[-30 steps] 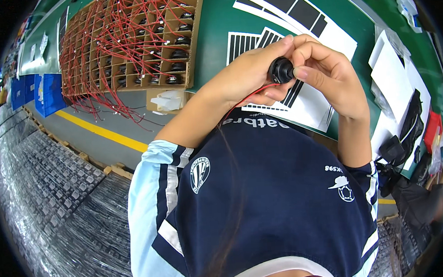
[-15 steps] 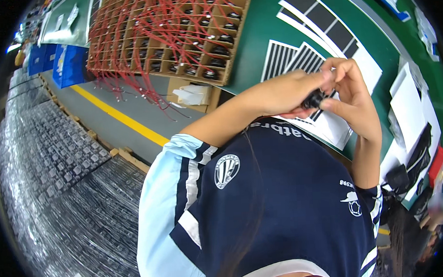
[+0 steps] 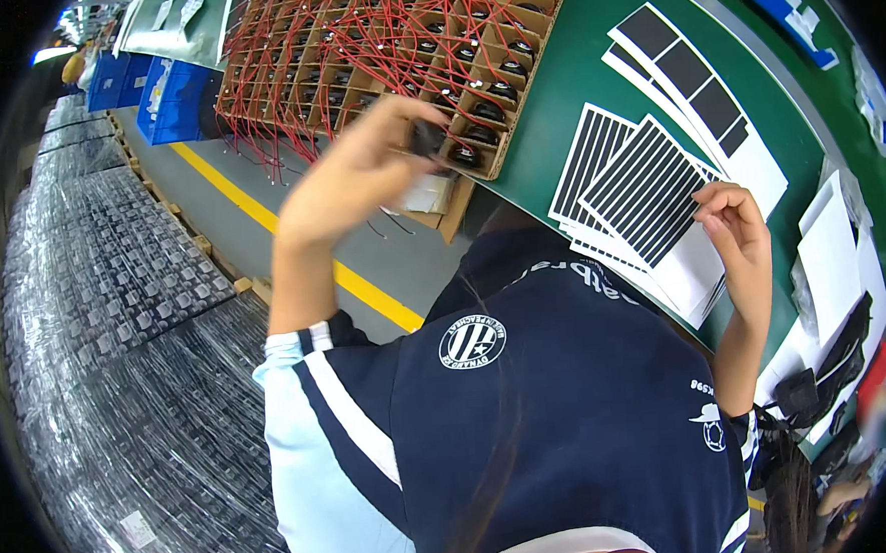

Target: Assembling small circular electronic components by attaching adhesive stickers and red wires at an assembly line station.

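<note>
My left hand (image 3: pixel 353 176) is raised over the near edge of a divided cardboard box (image 3: pixel 490 166). It is blurred by motion, with its fingers closed round a small black part (image 3: pixel 426 137). Round black parts (image 3: pixel 465 155) with red wires sit in the box's compartments. On the right, my right hand (image 3: pixel 739 231) has its fingers curled and thumb drawn in at the edge of a white sheet with black stripes (image 3: pixel 641 194). Whatever lies between those fingertips, if anything, is too small to make out. Another striped sheet (image 3: pixel 589 159) lies partly beneath the first.
Sheets with large black rectangles (image 3: pixel 688 73) lie on the green table (image 3: pixel 552 65). Blue bins (image 3: pixel 169 106) stand beyond the box at the left. Stacks wrapped in clear film (image 3: pixel 113 294) fill the left side, beside a yellow floor line (image 3: pixel 228 193). White sheets and black pieces (image 3: pixel 800 393) lie at the right.
My hands were together over the striped sheets with a black part between them. The left has swung left to the box with the black part; the right has lowered to the sheet's edge.
</note>
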Tool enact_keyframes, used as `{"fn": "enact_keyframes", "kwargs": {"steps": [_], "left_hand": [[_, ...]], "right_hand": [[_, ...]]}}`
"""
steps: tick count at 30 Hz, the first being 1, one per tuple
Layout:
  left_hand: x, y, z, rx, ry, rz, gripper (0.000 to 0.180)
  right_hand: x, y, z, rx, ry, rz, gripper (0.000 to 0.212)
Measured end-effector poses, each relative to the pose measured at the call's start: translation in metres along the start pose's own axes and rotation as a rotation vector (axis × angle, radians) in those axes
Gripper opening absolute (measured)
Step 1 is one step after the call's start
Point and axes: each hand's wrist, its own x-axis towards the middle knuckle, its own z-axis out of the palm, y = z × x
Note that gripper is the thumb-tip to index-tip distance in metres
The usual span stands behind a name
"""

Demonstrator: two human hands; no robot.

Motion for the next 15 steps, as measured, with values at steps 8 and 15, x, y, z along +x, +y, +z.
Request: {"fn": "enact_keyframes", "kwargs": {"steps": [8, 15], "left_hand": [[0.025, -0.024, -0.066, 0.704, 0.519, 0.016, 0.025], [0.040, -0.016, -0.069, 0.984, 0.417, -0.056, 0.024]], "right_hand": [[-0.005, 0.011, 0.002, 0.028, 0.009, 0.057, 0.008], [-0.008, 0.021, -0.004, 0.053, 0.053, 0.085, 0.006]]}}
